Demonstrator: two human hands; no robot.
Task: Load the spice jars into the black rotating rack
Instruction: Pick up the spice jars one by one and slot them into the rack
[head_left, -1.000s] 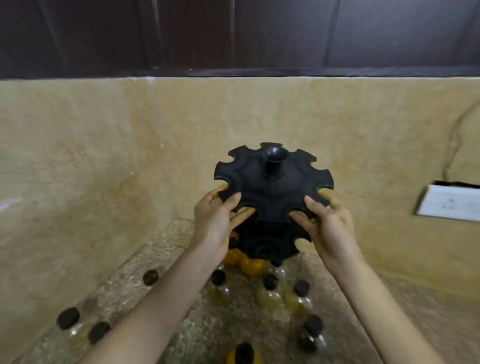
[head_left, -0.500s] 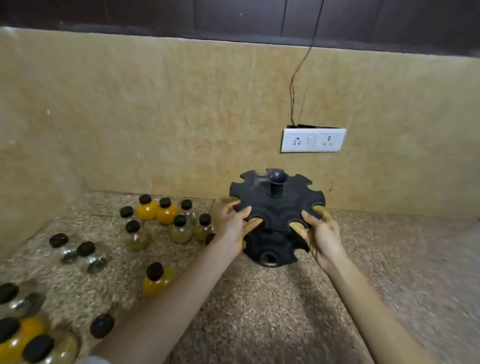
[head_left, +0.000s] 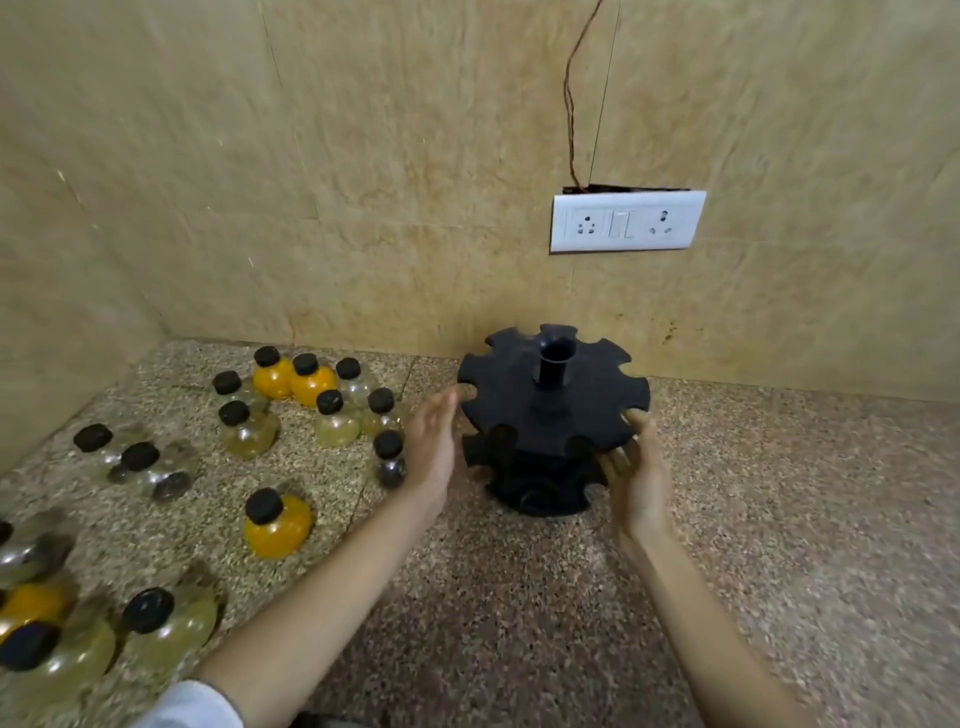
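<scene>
Left hand (head_left: 434, 447): I see the fingers stretched out flat and loose, holding nothing, palm turned toward the black rack (head_left: 553, 415), fingertips just beside its upper disc; touching or not, I cannot tell. Right hand (head_left: 641, 478): fingers spread open, gripping nothing, the tips at a notch on the disc's right edge. Both forearms reach forward from the lower edge, one to each side of the rack.

Rack: upright on the speckled table (head_left: 779, 519), close to the back wall, every notch empty. Half a second ago both hands gripped its upper disc; now they have let go.

Spice jars (head_left: 306, 395): black-capped, some orange, some pale, standing loose on the table left of the rack. White socket plate (head_left: 627, 222) on the wall.
</scene>
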